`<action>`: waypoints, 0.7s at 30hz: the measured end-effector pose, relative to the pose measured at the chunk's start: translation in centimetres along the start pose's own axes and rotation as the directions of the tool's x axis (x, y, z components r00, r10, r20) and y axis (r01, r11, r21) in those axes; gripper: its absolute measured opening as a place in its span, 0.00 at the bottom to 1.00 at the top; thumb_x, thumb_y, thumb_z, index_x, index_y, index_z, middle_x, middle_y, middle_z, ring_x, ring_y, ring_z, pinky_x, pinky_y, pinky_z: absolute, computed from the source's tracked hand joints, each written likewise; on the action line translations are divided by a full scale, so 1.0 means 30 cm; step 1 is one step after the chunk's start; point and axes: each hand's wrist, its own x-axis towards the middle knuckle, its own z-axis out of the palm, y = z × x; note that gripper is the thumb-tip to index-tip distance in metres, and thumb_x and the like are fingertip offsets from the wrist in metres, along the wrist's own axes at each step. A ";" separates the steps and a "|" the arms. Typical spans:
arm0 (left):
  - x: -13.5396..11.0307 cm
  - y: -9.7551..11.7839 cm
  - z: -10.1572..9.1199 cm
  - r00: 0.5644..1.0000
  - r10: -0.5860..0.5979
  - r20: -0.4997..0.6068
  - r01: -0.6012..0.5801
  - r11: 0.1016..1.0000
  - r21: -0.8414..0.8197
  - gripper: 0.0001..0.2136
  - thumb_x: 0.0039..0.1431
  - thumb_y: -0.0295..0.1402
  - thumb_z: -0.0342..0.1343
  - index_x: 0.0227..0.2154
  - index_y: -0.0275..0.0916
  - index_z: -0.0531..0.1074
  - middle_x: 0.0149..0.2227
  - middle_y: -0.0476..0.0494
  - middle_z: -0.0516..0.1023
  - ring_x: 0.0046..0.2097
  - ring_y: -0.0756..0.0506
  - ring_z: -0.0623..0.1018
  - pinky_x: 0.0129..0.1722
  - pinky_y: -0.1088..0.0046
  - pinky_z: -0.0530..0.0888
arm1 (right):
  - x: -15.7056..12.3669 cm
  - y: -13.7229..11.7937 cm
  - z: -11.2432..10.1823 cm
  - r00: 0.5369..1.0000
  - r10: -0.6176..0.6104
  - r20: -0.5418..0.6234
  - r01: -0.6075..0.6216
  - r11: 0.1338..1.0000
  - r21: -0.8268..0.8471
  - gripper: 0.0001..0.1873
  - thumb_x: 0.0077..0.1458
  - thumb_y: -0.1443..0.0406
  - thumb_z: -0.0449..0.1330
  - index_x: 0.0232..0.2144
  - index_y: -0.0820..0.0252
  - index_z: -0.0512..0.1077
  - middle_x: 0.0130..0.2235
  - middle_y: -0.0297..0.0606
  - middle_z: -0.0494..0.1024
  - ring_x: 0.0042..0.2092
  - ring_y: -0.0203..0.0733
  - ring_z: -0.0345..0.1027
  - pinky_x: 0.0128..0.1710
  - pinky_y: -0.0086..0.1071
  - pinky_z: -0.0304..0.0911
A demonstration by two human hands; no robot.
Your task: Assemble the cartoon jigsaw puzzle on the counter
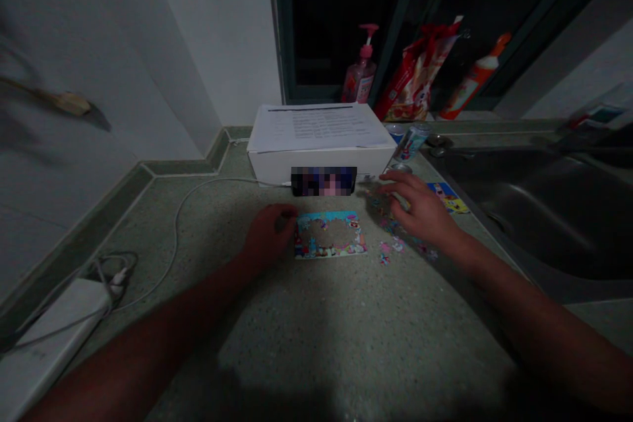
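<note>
A partly assembled jigsaw puzzle (331, 252) lies flat on the counter, its colourful border joined around a bare middle with an uneven inner edge. At its left edge is my left hand (270, 232), fingers curled and thumb and fingertips closed on the border near the upper left corner. My right hand (418, 208) hovers to the right of the puzzle, palm down with fingers apart and nothing visible in them. Below and beside it lie several loose puzzle pieces (397, 244), some hidden by the hand. A bright cartoon picture card (449, 198) is just beyond my right wrist.
Behind the puzzle, a phone (324, 182) with a cable leans on a white box (271, 168) topped with printed paper. A can (413, 143) stands right of the box. At the right is a metal sink (558, 211). A power strip (64, 316) and cables lie left.
</note>
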 end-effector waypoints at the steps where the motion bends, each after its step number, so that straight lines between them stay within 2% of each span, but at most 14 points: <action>1: 0.000 0.001 -0.001 1.000 -0.009 -0.003 0.009 1.000 -0.007 0.09 0.64 0.33 0.56 0.43 0.41 0.78 0.45 0.40 0.84 0.49 0.39 0.81 0.55 0.54 0.77 | -0.004 0.012 -0.014 0.999 0.021 -0.030 -0.021 1.000 -0.011 0.15 0.61 0.70 0.56 0.47 0.54 0.78 0.57 0.46 0.79 0.60 0.56 0.73 0.60 0.57 0.69; 3: 0.001 0.004 -0.003 1.000 -0.029 -0.009 0.028 0.999 -0.027 0.09 0.63 0.33 0.55 0.43 0.41 0.78 0.45 0.40 0.84 0.48 0.39 0.81 0.55 0.55 0.77 | -0.020 0.031 -0.029 0.998 0.052 -0.042 -0.053 0.998 -0.037 0.15 0.61 0.69 0.56 0.46 0.54 0.78 0.56 0.46 0.80 0.59 0.57 0.74 0.59 0.57 0.69; 9: 0.005 0.014 -0.011 0.997 -0.075 -0.003 0.075 0.995 -0.065 0.09 0.64 0.33 0.55 0.42 0.42 0.78 0.45 0.40 0.85 0.48 0.39 0.82 0.55 0.54 0.77 | -0.074 0.059 -0.022 0.991 0.116 0.070 -0.106 0.985 -0.137 0.17 0.62 0.65 0.55 0.48 0.57 0.81 0.53 0.51 0.81 0.58 0.62 0.73 0.58 0.60 0.69; 17: 0.006 0.017 -0.014 0.996 -0.088 -0.003 0.088 0.995 -0.050 0.09 0.64 0.34 0.55 0.42 0.41 0.79 0.45 0.41 0.85 0.48 0.40 0.82 0.54 0.56 0.77 | -0.076 0.098 -0.050 0.988 0.153 0.032 -0.141 0.960 -0.241 0.16 0.63 0.64 0.54 0.45 0.56 0.81 0.52 0.50 0.81 0.56 0.60 0.74 0.58 0.56 0.70; 21: 0.006 0.011 -0.015 0.997 -0.076 0.001 0.076 0.997 -0.028 0.10 0.63 0.35 0.55 0.42 0.41 0.79 0.45 0.42 0.85 0.48 0.40 0.82 0.55 0.56 0.77 | -0.083 0.121 -0.053 0.984 0.169 0.051 -0.147 0.945 -0.293 0.16 0.63 0.65 0.53 0.44 0.57 0.81 0.50 0.51 0.81 0.56 0.60 0.74 0.58 0.54 0.70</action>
